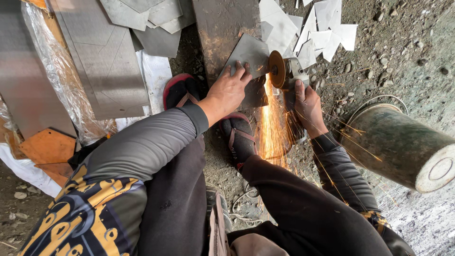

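On gravel ground: left hand [229, 91], fingers spread, presses metal sheet piece [249, 53]; right hand [308, 105] fingers clamped on angle grinder [286, 76] (sparks flying).

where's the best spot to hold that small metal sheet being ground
Probably the flat face near its left side, pressed down from above, as the left hand does. The small metal sheet lies flat, and the grinder disc throws sparks at its right edge, so that side is best avoided.
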